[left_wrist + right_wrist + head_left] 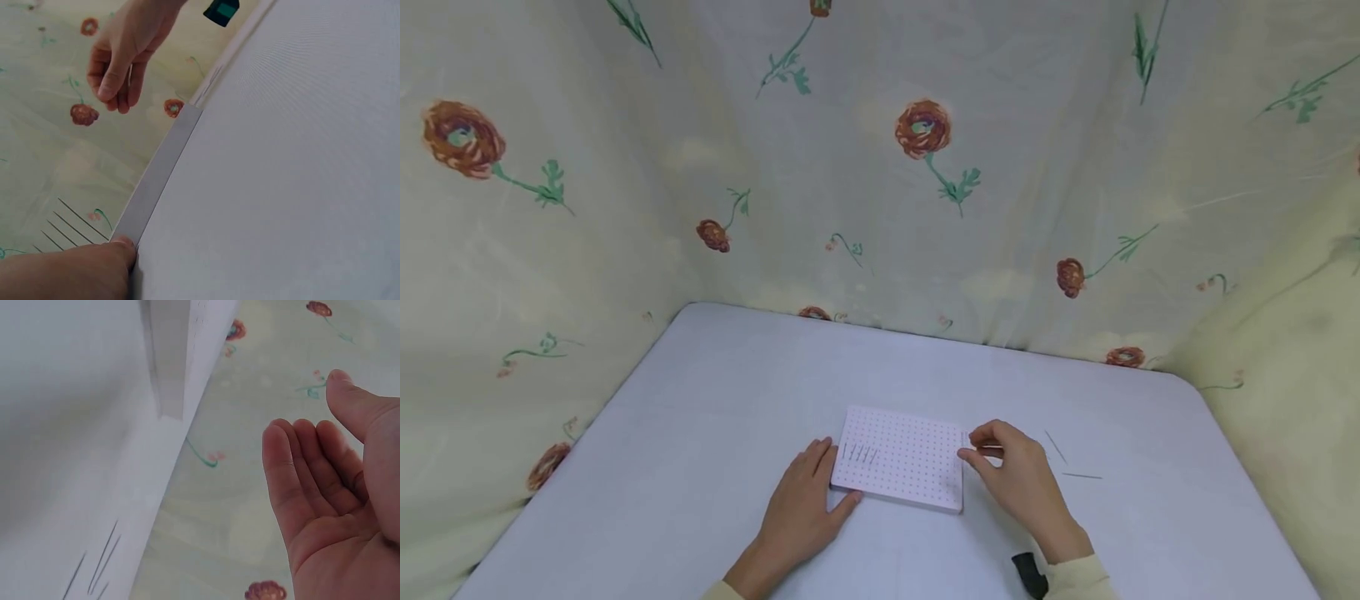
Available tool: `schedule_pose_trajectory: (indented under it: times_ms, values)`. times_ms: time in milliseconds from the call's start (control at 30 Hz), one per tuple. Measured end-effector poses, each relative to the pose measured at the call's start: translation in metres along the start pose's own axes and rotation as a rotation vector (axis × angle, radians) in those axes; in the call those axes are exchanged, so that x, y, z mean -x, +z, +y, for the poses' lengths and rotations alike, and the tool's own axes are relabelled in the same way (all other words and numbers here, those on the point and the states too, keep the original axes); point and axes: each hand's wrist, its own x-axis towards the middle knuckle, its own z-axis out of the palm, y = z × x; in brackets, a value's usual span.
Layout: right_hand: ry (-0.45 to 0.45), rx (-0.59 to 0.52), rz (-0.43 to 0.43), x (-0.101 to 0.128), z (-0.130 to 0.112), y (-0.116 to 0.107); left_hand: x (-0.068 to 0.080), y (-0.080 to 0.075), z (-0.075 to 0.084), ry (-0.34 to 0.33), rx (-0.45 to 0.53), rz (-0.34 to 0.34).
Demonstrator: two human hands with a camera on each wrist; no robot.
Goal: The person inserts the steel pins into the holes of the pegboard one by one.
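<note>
Head view: I count one white pegboard [901,457] — flat, rectangular, dotted with a regular grid of small holes — lying on the pale table [715,392] near its front edge. About five thin pins [860,453] stand in a short row near the board's left end. Two more loose pins [1067,461] lie on the table just right of the board, apart from each other. My left hand [801,504] rests flat with fingers straight and together, fingertips against the board's left edge, thumb at its near corner. My right hand [1018,475] sits at the board's right edge, fingers curled, thumb and forefinger drawn together; I cannot tell here what they pinch. Floral cloth [925,167] hangs on three sides.

Left wrist view: this shows the board's side wall [159,178] as a smooth grey strip, the thumb [94,272] pressed against its corner. Four or five pins [72,225] rise as fine dark lines. The right hand [125,53] shows one thin pin [129,76] pinched between thumb and fingers — hidden from the head camera.

Right wrist view: the fingers [306,481] look loosely curled and close together, thumb above; the pin is not visible. The board's thick white edge [187,362] and three or four pins [94,565] show.
</note>
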Motion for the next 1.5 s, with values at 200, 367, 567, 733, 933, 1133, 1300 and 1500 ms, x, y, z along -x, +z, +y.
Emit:
schedule_pose_trajectory:
  times_ms: [200, 367, 567, 733, 933, 1133, 1300, 1500]
  values:
    - [-0.017, 0.052, 0.055, 0.011, 0.019, -0.016, -0.001, -0.001, 0.001, 0.014, -0.013, 0.022]
    - [-0.005, 0.049, 0.06, 0.022, 0.034, -0.024, -0.001, -0.001, 0.002, 0.01, -0.022, 0.022]
    - [0.022, 0.073, 0.017, 0.034, 0.053, -0.034, 0.001, -0.001, 0.002, 0.008, -0.016, 0.013]
    - [0.068, 0.091, -0.005, 0.042, 0.068, -0.042, 0.0, -0.001, 0.002, 0.008, -0.021, 0.008]
    - [0.089, 0.116, 0.017, 0.049, 0.086, -0.046, 0.0, 0.0, 0.002, 0.004, -0.015, 0.014]
    - [0.058, 0.179, 0.076, 0.054, 0.102, -0.047, 0.001, 0.001, 0.003, 0.001, -0.005, 0.022]
    - [0.082, 0.197, 0.065, 0.056, 0.111, -0.047, 0.0, 0.002, 0.002, 0.002, 0.001, 0.021]
    - [0.118, 0.198, 0.029, 0.057, 0.119, -0.045, 0.0, 0.002, 0.002, -0.002, 0.0, 0.009]
